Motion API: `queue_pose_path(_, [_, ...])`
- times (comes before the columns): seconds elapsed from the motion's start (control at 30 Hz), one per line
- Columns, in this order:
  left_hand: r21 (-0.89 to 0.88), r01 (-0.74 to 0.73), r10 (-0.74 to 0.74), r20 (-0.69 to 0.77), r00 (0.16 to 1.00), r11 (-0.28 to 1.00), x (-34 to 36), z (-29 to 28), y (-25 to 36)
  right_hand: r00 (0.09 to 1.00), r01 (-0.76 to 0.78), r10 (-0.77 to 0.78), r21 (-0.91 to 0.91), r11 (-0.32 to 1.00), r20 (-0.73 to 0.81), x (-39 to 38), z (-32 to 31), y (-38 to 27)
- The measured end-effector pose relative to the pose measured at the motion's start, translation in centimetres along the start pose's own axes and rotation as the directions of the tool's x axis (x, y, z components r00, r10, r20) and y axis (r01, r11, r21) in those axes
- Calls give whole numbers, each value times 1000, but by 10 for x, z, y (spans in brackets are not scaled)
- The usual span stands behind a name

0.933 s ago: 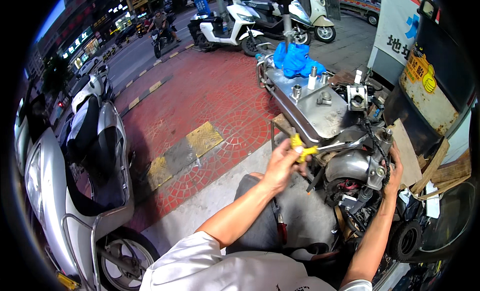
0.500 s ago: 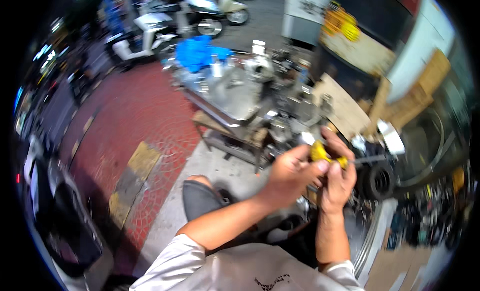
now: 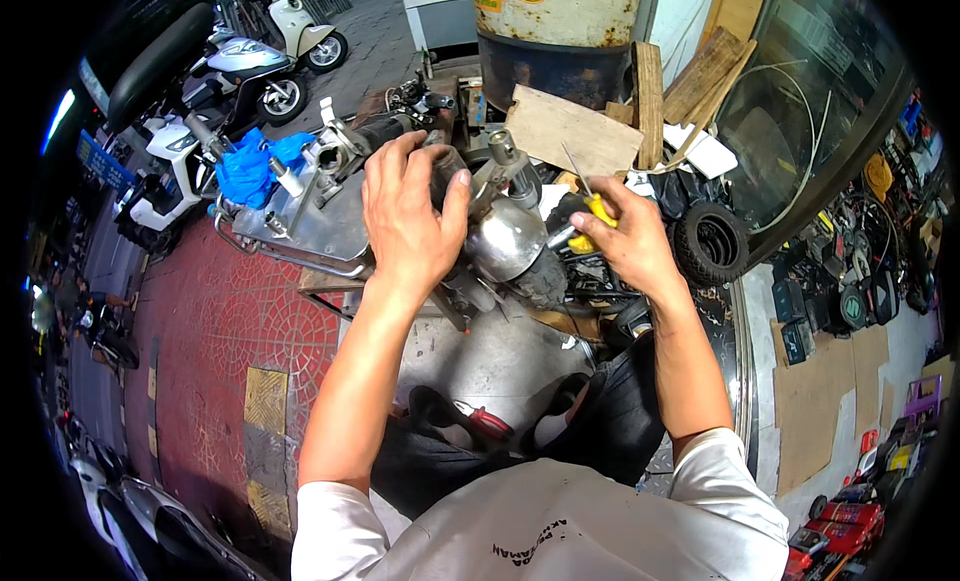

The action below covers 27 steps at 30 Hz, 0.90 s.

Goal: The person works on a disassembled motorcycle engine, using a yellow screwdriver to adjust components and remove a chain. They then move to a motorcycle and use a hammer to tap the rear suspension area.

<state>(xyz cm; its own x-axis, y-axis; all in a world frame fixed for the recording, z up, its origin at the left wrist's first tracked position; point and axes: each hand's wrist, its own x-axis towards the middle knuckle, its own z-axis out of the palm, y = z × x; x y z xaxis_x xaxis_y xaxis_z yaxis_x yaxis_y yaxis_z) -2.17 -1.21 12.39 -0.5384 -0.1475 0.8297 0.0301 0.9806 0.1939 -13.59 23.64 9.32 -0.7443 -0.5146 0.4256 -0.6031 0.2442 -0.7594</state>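
Street-side workbench, yellow-handled screwdriver in right hand

Rag left of engine

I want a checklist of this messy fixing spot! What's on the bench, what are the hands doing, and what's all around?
Surface: metal bench, crowded.
Job's things: grey engine part; yellow-handled screwdriver.
Clutter: blue rag, cardboard sheet, wood planks, small tyre.
Hands: left hand lies on the engine part; right hand grips the screwdriver.
Cables: thin pale wire looping at the window.
Surroundings: parked scooters, red paving, rusty drum.
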Motion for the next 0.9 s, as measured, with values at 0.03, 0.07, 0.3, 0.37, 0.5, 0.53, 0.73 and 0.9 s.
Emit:
queue_pose_path(0.03, [32,4,-5,21,1000,999,-1,6,2,996,-76,74,34,997,41,4,1,4])
queue_pose_path(0.07, [65,7,-9,41,999,998,-2,10,5,992,-115,109,109,987,60,6,3,6])
queue_pose_path(0.3, [83,-11,5,73,997,996,-17,20,-4,987,-145,117,311,939,107,23,21,14])
queue_pose_path(0.37, [63,-8,4,68,998,998,-17,20,-5,990,-127,105,287,949,91,26,27,14])
queue_pose_path(0.5, [100,29,-35,58,998,995,-23,18,-4,986,-165,152,340,926,65,32,34,19])
queue_pose_path(0.53, [102,26,-31,53,998,994,-24,17,-6,985,-173,159,341,924,69,34,35,19])
queue_pose_path(0.73, [16,47,-47,-31,998,999,-33,14,-18,959,-284,247,475,833,141,42,37,16])
queue_pose_path(0.9, [-158,193,-217,-151,964,968,-46,18,-27,889,-455,358,640,619,286,63,16,25])
